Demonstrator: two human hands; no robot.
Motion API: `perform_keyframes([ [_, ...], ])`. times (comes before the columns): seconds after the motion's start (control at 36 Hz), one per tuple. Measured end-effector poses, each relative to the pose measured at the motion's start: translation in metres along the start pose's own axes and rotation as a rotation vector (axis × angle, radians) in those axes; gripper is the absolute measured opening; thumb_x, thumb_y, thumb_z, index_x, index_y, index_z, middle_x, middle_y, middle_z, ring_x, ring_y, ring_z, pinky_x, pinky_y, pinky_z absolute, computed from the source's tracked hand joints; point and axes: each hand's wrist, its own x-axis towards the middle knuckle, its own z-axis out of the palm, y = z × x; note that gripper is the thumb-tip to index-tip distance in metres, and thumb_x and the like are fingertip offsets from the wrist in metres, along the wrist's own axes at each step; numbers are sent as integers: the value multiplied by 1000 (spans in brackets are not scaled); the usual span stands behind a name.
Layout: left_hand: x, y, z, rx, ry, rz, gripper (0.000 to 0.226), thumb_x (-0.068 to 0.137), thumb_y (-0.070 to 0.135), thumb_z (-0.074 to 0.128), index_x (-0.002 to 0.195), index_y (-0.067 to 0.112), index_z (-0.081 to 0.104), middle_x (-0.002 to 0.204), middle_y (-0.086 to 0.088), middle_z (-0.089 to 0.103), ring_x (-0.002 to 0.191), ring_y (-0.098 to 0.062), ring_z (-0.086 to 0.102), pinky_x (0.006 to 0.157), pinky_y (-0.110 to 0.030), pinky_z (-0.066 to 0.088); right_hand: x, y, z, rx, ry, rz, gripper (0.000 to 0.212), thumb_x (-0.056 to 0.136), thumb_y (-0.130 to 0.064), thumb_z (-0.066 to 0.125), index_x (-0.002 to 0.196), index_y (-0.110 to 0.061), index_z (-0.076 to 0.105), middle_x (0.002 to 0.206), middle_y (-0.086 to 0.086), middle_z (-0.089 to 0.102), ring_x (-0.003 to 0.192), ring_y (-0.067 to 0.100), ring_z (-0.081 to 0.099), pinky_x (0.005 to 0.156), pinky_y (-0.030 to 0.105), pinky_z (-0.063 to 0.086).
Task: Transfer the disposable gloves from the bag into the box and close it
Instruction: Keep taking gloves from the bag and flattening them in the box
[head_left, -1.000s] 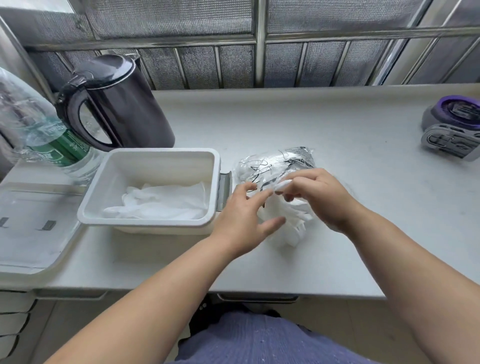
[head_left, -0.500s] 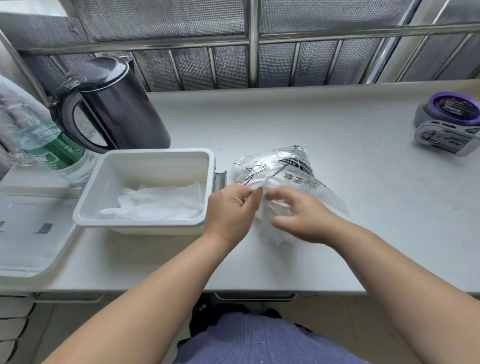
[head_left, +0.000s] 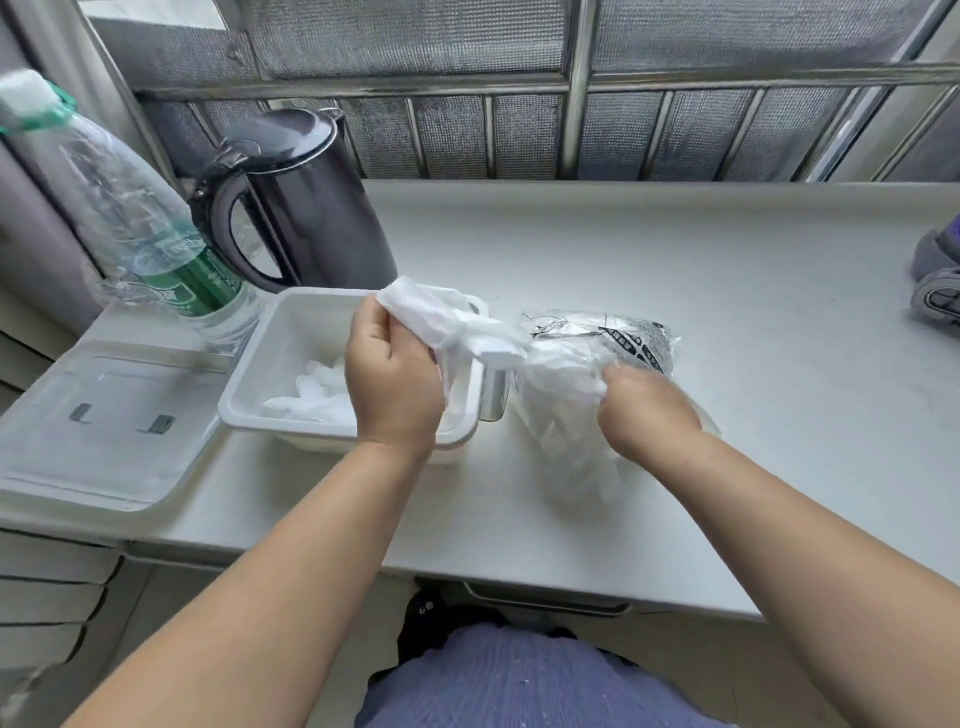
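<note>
Right now the left hand (head_left: 395, 379) is gripping a bunch of gloves (head_left: 436, 312), thin white plastic ones, with its fingers curled tight around them, and is holding it over the right end of the box (head_left: 249, 395); the bunch is trailing rightwards in a stretched strand to the mouth of the bag (head_left: 623, 338). The right hand (head_left: 649, 410) is clutching the bag, its fingers curled into the crumpled clear plastic, and the bag is lying on the counter (head_left: 675, 249) just beside the box's right wall, printed side facing up. More loose gloves (head_left: 317, 400) are lying on the floor of the box, which is sitting open. Its clear lid (head_left: 104, 431) is lying flat just to its left. Behind the box a black kettle (head_left: 311, 208) and a green-labelled bottle (head_left: 156, 234) are standing, and a grey and purple object (head_left: 935, 280) is sitting at the far right edge
</note>
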Motion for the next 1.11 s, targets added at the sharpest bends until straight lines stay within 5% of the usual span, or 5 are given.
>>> perform_keyframes([
  [0.14,24,3,-23,-57,281,-35,16,77,13,46,83,27,50,82,9,57,81,-17,55,79,-37,49,0,-14,-6,-93,-50,68,48,84,-3,45,130,-15,49,135,3,51,119,23,53,90,29,46],
  [0.39,55,-1,-39,37,96,-274,24,78,3,44,85,20,58,88,-4,65,84,-24,62,77,-47,53,-48,-75,-48,-79,-435,-193,40,90,-44,48,81,-5,55,70,8,61,37,19,59,56,28,55],
  [0.67,75,1,-56,-362,-229,-596,27,100,13,41,82,11,61,60,0,66,55,-15,63,47,-22,51,-23,-124,-31,448,-40,-306,72,75,-48,70,134,-25,37,108,-8,47,99,12,49,77,22,33],
  [0.81,98,-2,-79,-490,-369,-698,19,98,10,39,95,10,57,68,-1,62,56,-11,62,49,-20,51,-5,-143,-25,485,100,-348,13,86,-27,59,84,-15,63,68,-5,58,67,15,53,59,25,38],
  [1.11,144,-17,-120,107,-196,-454,25,93,20,52,116,14,57,110,-2,61,97,-16,60,77,-30,53,12,-181,-44,1267,-57,-277,15,84,0,60,72,-6,67,75,9,64,72,19,60,73,33,47],
])
